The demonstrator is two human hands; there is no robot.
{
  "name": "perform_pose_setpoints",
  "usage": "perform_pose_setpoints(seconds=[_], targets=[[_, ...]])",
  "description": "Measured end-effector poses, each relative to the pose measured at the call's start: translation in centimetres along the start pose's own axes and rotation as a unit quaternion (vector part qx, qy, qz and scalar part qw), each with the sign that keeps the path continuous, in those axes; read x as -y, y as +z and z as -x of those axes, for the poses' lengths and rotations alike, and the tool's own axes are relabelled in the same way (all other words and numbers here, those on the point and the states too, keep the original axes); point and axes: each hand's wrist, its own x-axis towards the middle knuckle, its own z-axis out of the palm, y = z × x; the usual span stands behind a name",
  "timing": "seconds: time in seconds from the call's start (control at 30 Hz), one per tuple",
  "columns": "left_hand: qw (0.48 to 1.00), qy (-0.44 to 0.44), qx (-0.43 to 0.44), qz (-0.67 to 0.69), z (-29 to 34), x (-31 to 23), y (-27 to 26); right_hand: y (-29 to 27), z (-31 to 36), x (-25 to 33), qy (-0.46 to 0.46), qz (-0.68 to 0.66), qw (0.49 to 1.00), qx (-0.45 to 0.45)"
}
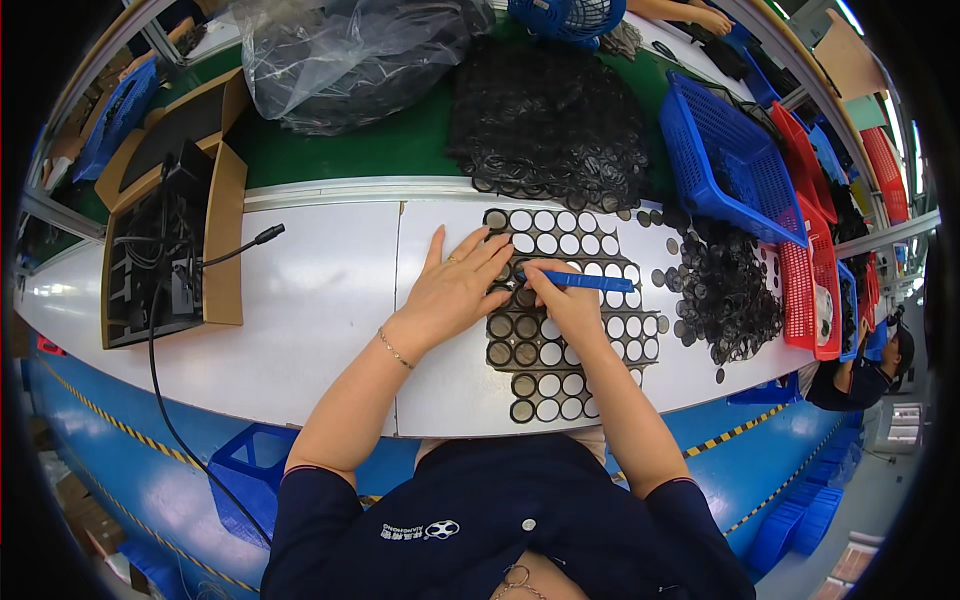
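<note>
My left hand (447, 290) lies flat with its fingers spread, the fingertips on the left edge of several dark strips with round openings (550, 354). White tabletop shows through many openings; greyish discs fill some on the left side. Close by, my right hand (572, 312) is closed around a slim blue pen-shaped tool (603, 284), its tip by the left thumb and fingers at the strips. Exactly what the tip touches is too small to tell. To the right lies a heap of loose dark discs and rings (728, 295).
A cardboard box (226, 235) with black equipment and a cable stands left. Behind are a clear plastic bag (345, 70) and a pile of black ring pieces (550, 125). A blue basket (730, 160) and red baskets (808, 290) stand right. Other people work nearby.
</note>
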Motion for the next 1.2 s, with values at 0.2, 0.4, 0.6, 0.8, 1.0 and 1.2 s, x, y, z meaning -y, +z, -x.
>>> perform_pose_setpoints(seconds=[0.2, 0.4, 0.6, 0.8, 1.0, 1.2], targets=[[1.0, -0.007, 0.01, 0.007, -0.1, -0.2, -0.1, 0.0, 0.0, -0.4, 0.011, 0.014, 1.0, -0.004], [1.0, -0.007, 0.009, 0.002, 0.0, 0.0, 0.2, 1.1, 0.5, 0.6, -0.432, 0.408, 0.792, -0.138], [1.0, 0.004, -0.007, 0.012, -0.1, -0.4, -0.3, -16.2, -1.1, -1.6, -0.328, 0.553, 0.638, -0.423], [1.0, 0.028, 0.01, 0.01, -0.1, -0.3, -0.6, -5.4, 3.1, -0.2, -0.013, -0.031, 0.997, -0.076], [0.999, 0.024, 0.027, 0.015, -0.1, -0.4, -0.6, -0.7, 2.9, -0.2, 0.043, -0.047, 0.998, 0.007], [0.999, 0.023, 0.027, 0.021, 0.1, -0.3, -0.6, -0.4, 2.9, -0.5, 0.018, -0.014, 1.0, 0.005]])
